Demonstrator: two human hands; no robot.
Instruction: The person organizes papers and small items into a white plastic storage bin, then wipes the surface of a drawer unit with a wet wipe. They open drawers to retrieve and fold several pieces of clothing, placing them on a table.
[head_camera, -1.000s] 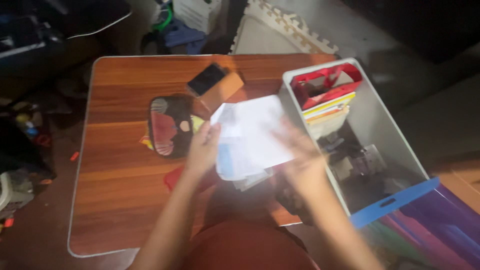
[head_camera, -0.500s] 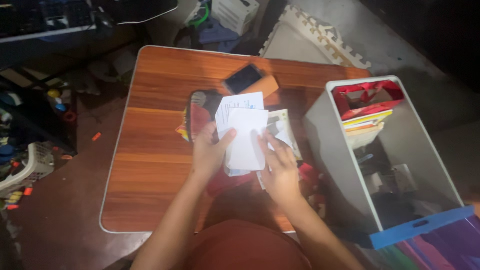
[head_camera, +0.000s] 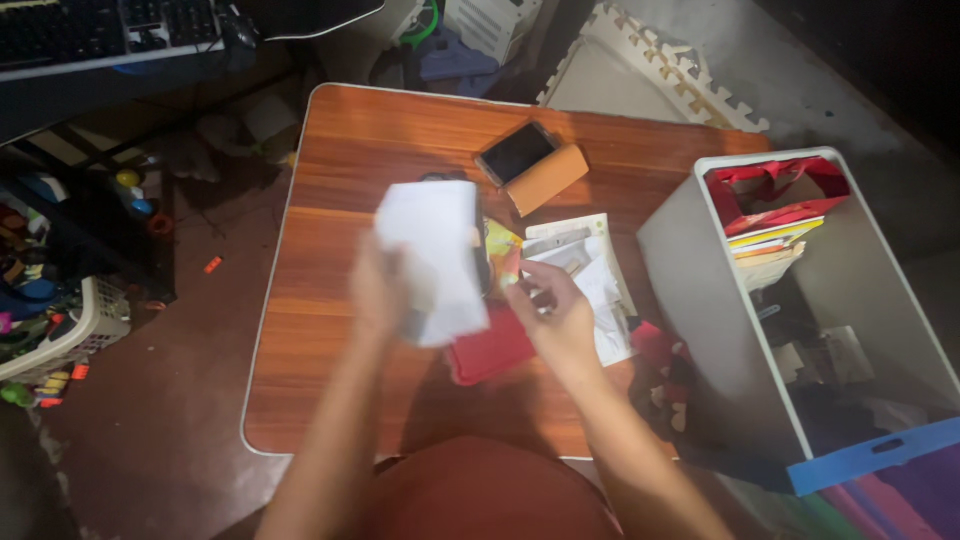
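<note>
My left hand (head_camera: 378, 288) grips a bundle of white papers (head_camera: 435, 255) and holds it above the left-middle of the wooden table (head_camera: 330, 200); hand and papers are blurred. My right hand (head_camera: 552, 312) rests palm down at the left edge of a loose pile of papers and envelopes (head_camera: 592, 268) on the table, with nothing held in it. A flat red item (head_camera: 490, 350) lies between the two hands. A yellow and red thing (head_camera: 500, 250) shows partly behind the lifted papers.
A dark phone (head_camera: 516, 152) lies on an orange case (head_camera: 548, 178) at the table's far side. A white bin (head_camera: 690, 290) with a red bag (head_camera: 775, 195) and books stands to the right. Floor clutter, a basket (head_camera: 70, 335) and a keyboard (head_camera: 100, 30) are at left.
My left hand has carried the white papers to the left, away from my right hand. The right hand has let go of them and dropped onto the pile on the table.
</note>
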